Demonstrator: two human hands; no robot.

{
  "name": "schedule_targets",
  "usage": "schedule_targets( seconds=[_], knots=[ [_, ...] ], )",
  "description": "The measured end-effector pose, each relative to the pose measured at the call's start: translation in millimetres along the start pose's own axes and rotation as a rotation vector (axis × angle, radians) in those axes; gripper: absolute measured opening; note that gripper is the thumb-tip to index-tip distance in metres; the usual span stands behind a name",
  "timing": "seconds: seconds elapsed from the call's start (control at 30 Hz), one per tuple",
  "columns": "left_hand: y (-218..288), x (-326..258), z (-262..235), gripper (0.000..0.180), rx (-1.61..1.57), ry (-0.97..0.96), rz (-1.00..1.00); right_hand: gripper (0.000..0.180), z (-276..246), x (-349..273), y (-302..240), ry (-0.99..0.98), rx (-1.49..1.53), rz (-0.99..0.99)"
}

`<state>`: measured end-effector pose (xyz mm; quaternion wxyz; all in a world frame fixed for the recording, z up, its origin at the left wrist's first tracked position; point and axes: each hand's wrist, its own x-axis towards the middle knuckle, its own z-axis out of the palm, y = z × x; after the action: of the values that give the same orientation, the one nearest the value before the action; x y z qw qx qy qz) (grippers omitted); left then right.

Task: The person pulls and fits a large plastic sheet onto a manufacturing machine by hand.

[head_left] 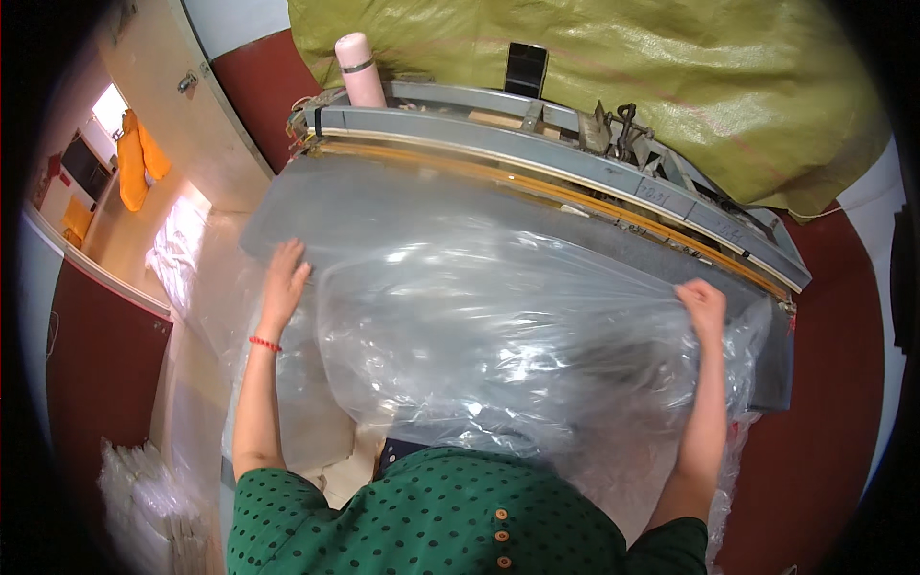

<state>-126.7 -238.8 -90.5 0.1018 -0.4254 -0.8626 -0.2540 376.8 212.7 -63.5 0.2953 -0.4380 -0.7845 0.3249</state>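
Note:
A large sheet of clear plastic film (460,316) lies loose and wrinkled over the grey tabletop (335,196), draping down its near side toward me. At the right, my right hand (702,305) is closed on the film's edge, and creases fan leftward from the grip. My left hand (284,281), with a red bead bracelet on the wrist, is at the film's left side near the tabletop's left end. Its fingers are stretched out and hold nothing. Behind the tabletop runs a long grey metal machine bar (479,144) with an orange strip (537,187) along it.
On the machine's back stand a pink bottle (360,72) and an upright phone (525,70). A metal clamp (625,132) sits further right. Olive-green sheeting (671,77) hangs behind. Stacked plastic film (158,508) lies at lower left, near an open doorway with a door (182,125).

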Motion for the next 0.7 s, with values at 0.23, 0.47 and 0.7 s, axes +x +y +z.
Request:
schedule_targets(
  seconds=[0.23, 0.47, 0.7],
  knots=[
    [111, -87, -2, 0.036, -0.526, -0.206, 0.008, 0.024, -140, -54, 134, 0.496, -0.338, 0.045],
    [113, -161, 41, 0.033, -0.836, -0.880, -0.369, 0.031, -161, -60, 166, 0.578, -0.353, 0.089],
    [117, -123, 48, 0.014, -1.341, -0.278, -0.570, 0.032, -164, -60, 175, 0.586, -0.408, 0.108]
  ],
)
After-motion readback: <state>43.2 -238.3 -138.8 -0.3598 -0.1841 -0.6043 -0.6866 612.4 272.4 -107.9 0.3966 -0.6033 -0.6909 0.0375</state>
